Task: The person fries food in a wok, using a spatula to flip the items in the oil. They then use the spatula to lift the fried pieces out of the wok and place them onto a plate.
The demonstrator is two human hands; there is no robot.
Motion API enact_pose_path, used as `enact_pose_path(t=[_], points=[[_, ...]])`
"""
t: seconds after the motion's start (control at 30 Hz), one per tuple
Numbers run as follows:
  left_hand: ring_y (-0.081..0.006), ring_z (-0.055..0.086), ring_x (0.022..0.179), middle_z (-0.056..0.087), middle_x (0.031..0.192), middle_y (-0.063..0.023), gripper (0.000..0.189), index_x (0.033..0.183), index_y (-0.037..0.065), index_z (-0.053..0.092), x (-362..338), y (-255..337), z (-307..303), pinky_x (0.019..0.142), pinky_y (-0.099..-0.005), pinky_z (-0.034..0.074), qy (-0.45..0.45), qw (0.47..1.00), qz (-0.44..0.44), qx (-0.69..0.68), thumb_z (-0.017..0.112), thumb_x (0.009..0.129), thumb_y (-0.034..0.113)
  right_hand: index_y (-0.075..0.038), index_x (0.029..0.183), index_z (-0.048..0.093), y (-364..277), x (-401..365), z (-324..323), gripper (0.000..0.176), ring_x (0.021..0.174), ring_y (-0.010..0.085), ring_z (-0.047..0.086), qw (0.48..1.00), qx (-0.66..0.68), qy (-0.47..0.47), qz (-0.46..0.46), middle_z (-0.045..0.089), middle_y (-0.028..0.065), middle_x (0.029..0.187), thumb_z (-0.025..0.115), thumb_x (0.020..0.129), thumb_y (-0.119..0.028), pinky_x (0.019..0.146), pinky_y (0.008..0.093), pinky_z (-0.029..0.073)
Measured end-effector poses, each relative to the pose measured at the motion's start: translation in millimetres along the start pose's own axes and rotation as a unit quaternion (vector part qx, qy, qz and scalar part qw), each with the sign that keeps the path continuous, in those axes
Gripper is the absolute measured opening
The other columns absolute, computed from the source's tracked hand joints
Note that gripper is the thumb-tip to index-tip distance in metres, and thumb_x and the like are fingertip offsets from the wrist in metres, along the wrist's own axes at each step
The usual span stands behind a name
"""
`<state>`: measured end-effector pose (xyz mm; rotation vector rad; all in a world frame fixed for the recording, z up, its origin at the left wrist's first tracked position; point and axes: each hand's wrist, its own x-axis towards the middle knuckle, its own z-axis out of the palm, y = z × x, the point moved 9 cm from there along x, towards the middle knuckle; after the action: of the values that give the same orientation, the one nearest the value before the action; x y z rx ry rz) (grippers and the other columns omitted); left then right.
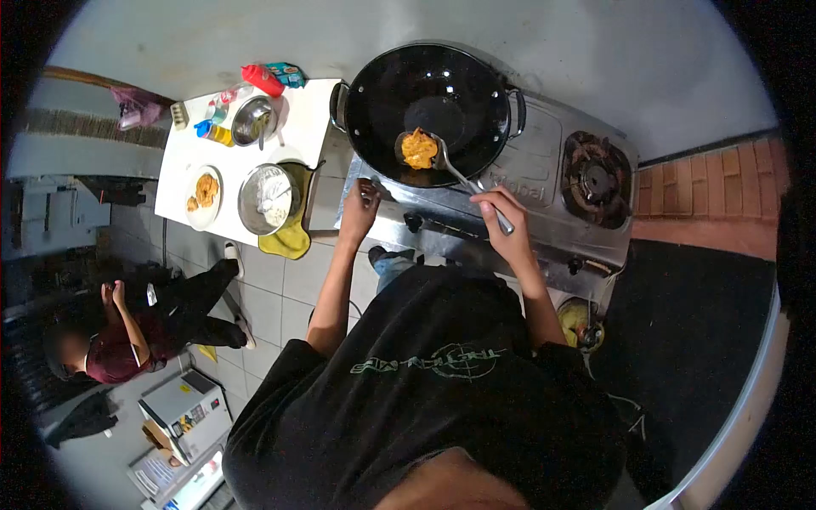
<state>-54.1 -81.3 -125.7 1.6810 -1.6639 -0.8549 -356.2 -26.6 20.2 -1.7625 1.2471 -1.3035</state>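
My right hand grips the handle of a large metal spoon. An orange, batter-coated piece of food rests on its head, over the near side of a black wok. The wok sits on the left side of a steel gas stove. In front of the wok, near the stove's front edge, my left hand has its fingers curled in, with nothing visible in them.
A white table at the left bears a plate of orange food, a bowl with white contents on a yellow-green cloth, a smaller metal bowl and several bottles. A bare burner is at the right. Another person stands far left.
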Motion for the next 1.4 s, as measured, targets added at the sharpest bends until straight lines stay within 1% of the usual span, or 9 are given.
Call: enact_pose_path(t=[0.07,0.17,0.33,0.43,0.53,0.6,0.77,1.17,1.4], points=[[-0.0342,0.066,0.083,0.067,0.088,-0.0172,0.025,0.099,-0.001,0.055,11,-8,-5,0.072,-0.0399,0.053,0.007,0.998,0.051,0.025,0.068,0.084,0.014,0.000,0.095,0.066,-3,-5,8,0.014,0.072,0.0215,0.058,1.000,-0.007,0.019,0.012,0.057,0.0106,0.081,0.056,0.094,-0.009,0.067,0.0304,0.045],[-0.0348,0.066,0.084,0.068,0.091,-0.0189,0.025,0.098,-0.001,0.055,18,-16,-9,0.071,-0.0418,0.052,-0.058,0.994,0.047,0.079,0.070,0.083,0.013,0.000,0.095,0.066,-9,-16,24,0.015,0.075,0.0225,0.059,0.998,-0.014,0.047,0.039,0.059,0.0115,0.083,0.056,0.094,-0.010,0.069,0.0308,0.045],[-0.0349,0.067,0.084,0.069,0.088,-0.0160,0.033,0.090,0.004,0.064,40,-37,-22,0.073,-0.0457,0.051,-0.125,0.985,0.026,0.117,0.073,0.079,0.033,0.000,0.097,0.066,-22,-25,47,0.014,0.076,0.0227,0.059,0.994,-0.024,0.089,0.065,0.059,0.0118,0.084,0.056,0.093,-0.009,0.070,0.0312,0.046],[-0.0373,0.066,0.088,0.069,0.090,-0.0174,0.034,0.091,0.006,0.065,53,-51,-15,0.074,-0.0478,0.051,-0.191,0.965,0.000,0.179,0.074,0.078,0.036,0.000,0.098,0.066,-30,-27,58,0.014,0.076,0.0227,0.059,0.992,-0.027,0.102,0.071,0.059,0.0119,0.084,0.056,0.094,-0.008,0.070,0.0313,0.046],[-0.0389,0.066,0.091,0.069,0.092,-0.0188,0.035,0.091,0.008,0.067,59,-41,-16,0.075,-0.0498,0.051,-0.186,0.950,0.002,0.250,0.075,0.076,0.039,0.000,0.098,0.066,-33,-24,64,0.013,0.075,0.0224,0.058,0.992,-0.045,0.103,0.059,0.058,0.0114,0.084,0.056,0.094,-0.008,0.070,0.0310,0.045],[-0.0393,0.065,0.091,0.069,0.093,-0.0194,0.036,0.090,0.008,0.067,58,-39,-18,0.075,-0.0504,0.052,-0.188,0.950,-0.009,0.249,0.075,0.076,0.039,0.000,0.097,0.066,-27,-24,66,0.013,0.074,0.0217,0.057,0.989,-0.019,0.107,0.101,0.058,0.0109,0.083,0.056,0.094,-0.007,0.069,0.0305,0.045],[-0.0398,0.066,0.092,0.069,0.094,-0.0200,0.038,0.092,0.008,0.067,54,-30,-25,0.075,-0.0506,0.052,-0.163,0.951,-0.044,0.258,0.075,0.075,0.041,0.001,0.094,0.066,-18,-15,62,0.016,0.074,0.0210,0.057,0.990,-0.016,0.122,0.071,0.058,0.0108,0.081,0.054,0.095,-0.010,0.070,0.0302,0.044],[-0.0399,0.065,0.093,0.069,0.094,-0.0185,0.035,0.097,0.008,0.064,54,-33,-20,0.076,-0.0518,0.051,-0.163,0.942,-0.042,0.290,0.070,0.081,0.038,0.000,0.093,0.065,-5,-5,63,0.019,0.080,0.0228,0.063,0.988,-0.012,0.084,0.130,0.064,0.0127,0.085,0.053,0.097,-0.015,0.075,0.0310,0.047],[-0.0388,0.064,0.099,0.068,0.102,-0.0197,0.041,0.100,0.009,0.064,55,-35,-18,0.080,-0.0507,0.051,-0.182,0.937,-0.056,0.292,0.073,0.077,0.041,-0.001,0.094,0.064,-14,-11,67,0.015,0.076,0.0259,0.061,0.993,-0.020,0.067,0.095,0.063,0.0129,0.084,0.054,0.095,-0.011,0.070,0.0338,0.047]])
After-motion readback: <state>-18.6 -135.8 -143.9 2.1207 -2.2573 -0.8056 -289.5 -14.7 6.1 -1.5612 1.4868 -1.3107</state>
